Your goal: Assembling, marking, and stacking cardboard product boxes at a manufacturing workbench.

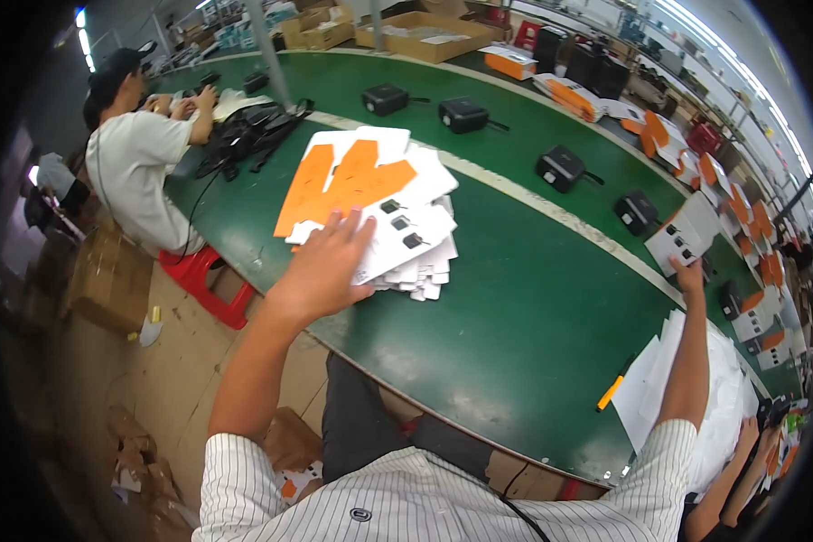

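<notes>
My left hand (330,257) lies with fingers stretched out over a pile of flat white and orange printed cartons (402,185) on the green table. The pile is uneven, with sheet edges sticking out on its right. My right arm reaches far to the right. At its end, my right hand (688,274) grips the lower edge of a white printed carton (686,233), which is tilted up beside a black boxy device (637,212). The fingers behind that carton are partly hidden.
Several black devices with straps, such as one nearby (565,169), stand along the green belt beyond a pale strip (533,206). An orange marker (610,394) lies by white sheets (640,388). A co-worker (140,154) sits at the left by a black bag (253,135); another person's arms (732,470) show lower right.
</notes>
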Demonstrator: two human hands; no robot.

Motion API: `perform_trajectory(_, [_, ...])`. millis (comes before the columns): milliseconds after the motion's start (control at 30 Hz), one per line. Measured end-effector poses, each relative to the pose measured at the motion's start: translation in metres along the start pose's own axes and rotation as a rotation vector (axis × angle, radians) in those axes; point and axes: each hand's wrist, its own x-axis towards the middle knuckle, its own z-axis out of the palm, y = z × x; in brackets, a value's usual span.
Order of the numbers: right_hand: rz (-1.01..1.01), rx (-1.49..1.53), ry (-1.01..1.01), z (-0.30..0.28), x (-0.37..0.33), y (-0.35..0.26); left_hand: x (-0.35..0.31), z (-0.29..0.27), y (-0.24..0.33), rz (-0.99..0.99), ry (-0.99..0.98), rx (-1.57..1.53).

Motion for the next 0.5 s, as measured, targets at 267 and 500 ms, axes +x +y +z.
perform_trajectory(267, [-0.255,0.371,-0.312,-0.012,-0.196,-0.236,-0.008,-0.05,0.073,0.121,0.444,0.066])
perform_trajectory(500, [0.118,1.042,-0.527,0.038,-0.317,-0.306,-0.006,0.027,0.214,0.469,0.349,-0.55])
